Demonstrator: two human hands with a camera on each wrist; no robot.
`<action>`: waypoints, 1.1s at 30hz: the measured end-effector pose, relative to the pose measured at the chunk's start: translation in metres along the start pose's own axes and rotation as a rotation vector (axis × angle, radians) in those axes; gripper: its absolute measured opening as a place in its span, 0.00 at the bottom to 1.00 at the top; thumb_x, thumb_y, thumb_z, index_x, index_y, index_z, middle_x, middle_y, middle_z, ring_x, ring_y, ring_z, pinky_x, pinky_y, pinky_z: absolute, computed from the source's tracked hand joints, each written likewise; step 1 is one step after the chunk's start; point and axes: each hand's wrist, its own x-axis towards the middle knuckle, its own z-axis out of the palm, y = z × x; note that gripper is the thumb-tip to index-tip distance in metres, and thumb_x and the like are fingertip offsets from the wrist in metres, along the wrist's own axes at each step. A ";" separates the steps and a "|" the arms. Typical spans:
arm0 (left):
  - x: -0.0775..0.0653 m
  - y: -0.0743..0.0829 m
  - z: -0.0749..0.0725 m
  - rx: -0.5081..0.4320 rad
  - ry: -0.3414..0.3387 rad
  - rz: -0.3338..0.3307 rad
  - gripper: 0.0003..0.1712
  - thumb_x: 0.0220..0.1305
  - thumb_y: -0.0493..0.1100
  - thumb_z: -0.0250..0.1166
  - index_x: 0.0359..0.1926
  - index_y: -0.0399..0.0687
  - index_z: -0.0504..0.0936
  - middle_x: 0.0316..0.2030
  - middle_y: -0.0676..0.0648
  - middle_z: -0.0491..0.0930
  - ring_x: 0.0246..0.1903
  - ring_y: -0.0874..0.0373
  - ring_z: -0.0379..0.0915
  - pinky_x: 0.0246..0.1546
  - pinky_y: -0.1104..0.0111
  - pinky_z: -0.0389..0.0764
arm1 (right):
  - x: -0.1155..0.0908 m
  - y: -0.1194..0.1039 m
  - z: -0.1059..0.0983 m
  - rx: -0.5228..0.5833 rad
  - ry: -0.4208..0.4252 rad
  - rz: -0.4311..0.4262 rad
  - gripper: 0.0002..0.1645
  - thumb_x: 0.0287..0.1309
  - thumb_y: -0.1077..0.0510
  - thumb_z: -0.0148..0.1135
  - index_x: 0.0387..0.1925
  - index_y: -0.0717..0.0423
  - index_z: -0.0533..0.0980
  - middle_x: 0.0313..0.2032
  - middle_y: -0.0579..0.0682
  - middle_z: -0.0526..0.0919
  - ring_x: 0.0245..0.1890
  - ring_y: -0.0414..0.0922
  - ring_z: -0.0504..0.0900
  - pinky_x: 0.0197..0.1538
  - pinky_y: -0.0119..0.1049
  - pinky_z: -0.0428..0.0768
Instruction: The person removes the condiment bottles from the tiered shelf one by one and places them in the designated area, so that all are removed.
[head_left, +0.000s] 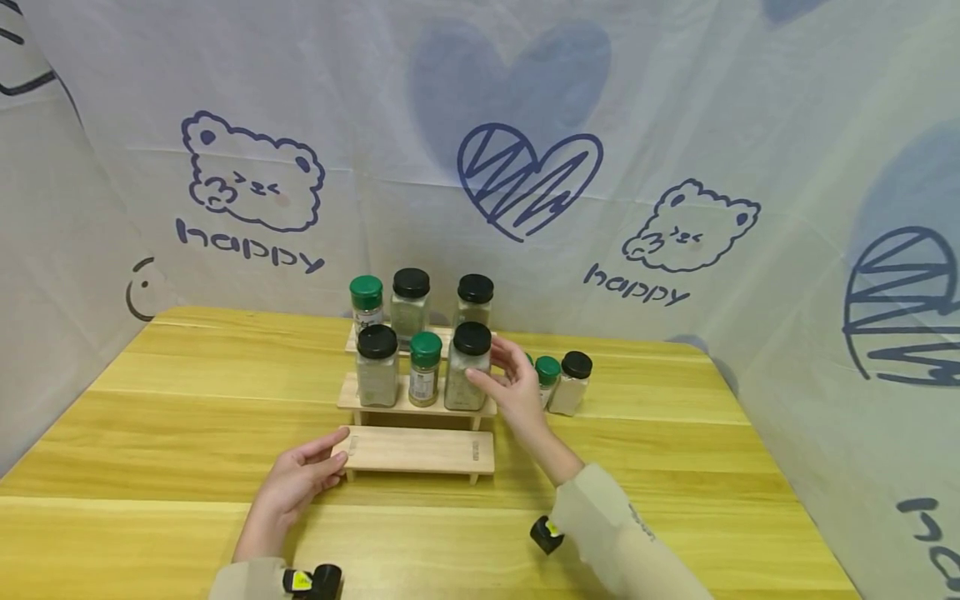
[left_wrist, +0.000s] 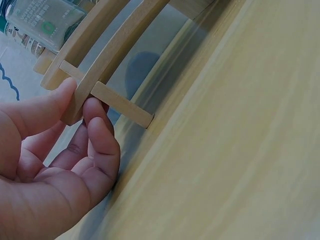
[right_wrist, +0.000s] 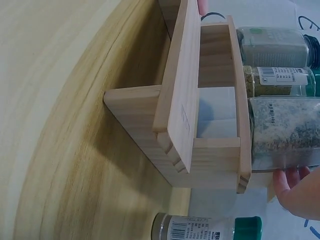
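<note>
A three-step wooden spice rack (head_left: 412, 451) stands on the table, its lowest step bare. My left hand (head_left: 295, 482) pinches the left end of that step, thumb above the board and fingers beneath it in the left wrist view. My right hand (head_left: 522, 400) grips a black-lidded spice jar (head_left: 465, 385) at the right end of the middle step, with the thumb on its front. Pale flecked contents fill this jar in the right wrist view. Left of it on the same step stand a green-lidded jar (head_left: 423, 379) and another black-lidded jar (head_left: 377, 375).
On the top step are a green-lidded jar (head_left: 367, 300) and two black-lidded jars (head_left: 410, 312). Right of the rack, a black-lidded jar (head_left: 572, 392) and green-lidded jars (head_left: 547, 371) stand on the table. A printed cloth (head_left: 375, 192) hangs behind the table.
</note>
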 end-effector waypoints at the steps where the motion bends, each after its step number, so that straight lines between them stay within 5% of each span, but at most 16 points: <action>1: 0.000 0.000 0.000 0.001 -0.001 0.000 0.29 0.59 0.31 0.58 0.60 0.29 0.59 0.62 0.35 0.55 0.31 0.65 0.71 0.33 0.73 0.76 | 0.000 0.000 0.000 -0.001 -0.001 -0.003 0.31 0.48 0.71 0.62 0.56 0.66 0.64 0.49 0.61 0.71 0.48 0.51 0.70 0.46 0.34 0.73; 23: 0.000 0.001 -0.001 -0.009 -0.005 -0.017 0.30 0.57 0.32 0.60 0.60 0.30 0.59 0.63 0.35 0.53 0.30 0.65 0.70 0.33 0.73 0.76 | 0.002 0.002 -0.002 -0.056 0.001 -0.036 0.35 0.40 0.76 0.65 0.55 0.69 0.66 0.47 0.62 0.73 0.46 0.51 0.72 0.41 0.34 0.77; 33: 0.000 0.001 -0.001 -0.005 -0.012 -0.015 0.29 0.58 0.32 0.58 0.60 0.30 0.59 0.63 0.35 0.52 0.30 0.66 0.70 0.32 0.74 0.76 | -0.005 -0.025 -0.005 -0.139 0.003 0.014 0.32 0.37 0.77 0.66 0.50 0.72 0.69 0.43 0.65 0.75 0.43 0.57 0.73 0.40 0.38 0.78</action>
